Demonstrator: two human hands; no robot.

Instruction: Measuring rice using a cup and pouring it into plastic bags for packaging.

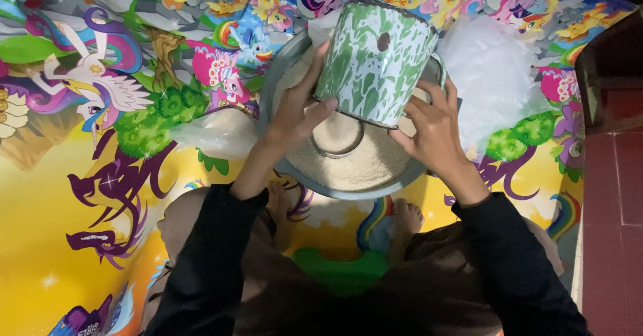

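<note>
Right now both hands hold one big mug up in the air. The enamel mug point(376, 61) is white with green swirls and a dark rim. It sits between the two hands, so neither hand is nearer than the other. The left hand point(296, 112) grips its left side, with the thumb pressed on the lower edge and the fingers curled behind. The right hand point(432, 125) grips the lower right side, with the fingers wrapped around the wall of the mug. Both hands are closed tight on it.

The mug is tipped over. Its long side runs from the dark rim at the top, far from the person, down to the end near the thumbs. A small dark spot shows on its side.

Just under the mug lies a round grey metal basin point(281, 81). The basin is full of pale rice grains point(355, 169). A round ring mark point(337, 137) is pressed into the grains, right below the low end of the mug. So the mug hangs straight above the basin, not off to one side.

The basin rests on a bright cartoon pony mat point(80, 175) on the floor. A clear plastic bag point(492, 75) lies to the right of the basin, and another crumpled bag point(214, 132) lies to the left. The person's bare feet point(405, 217) touch the near edge.
</note>
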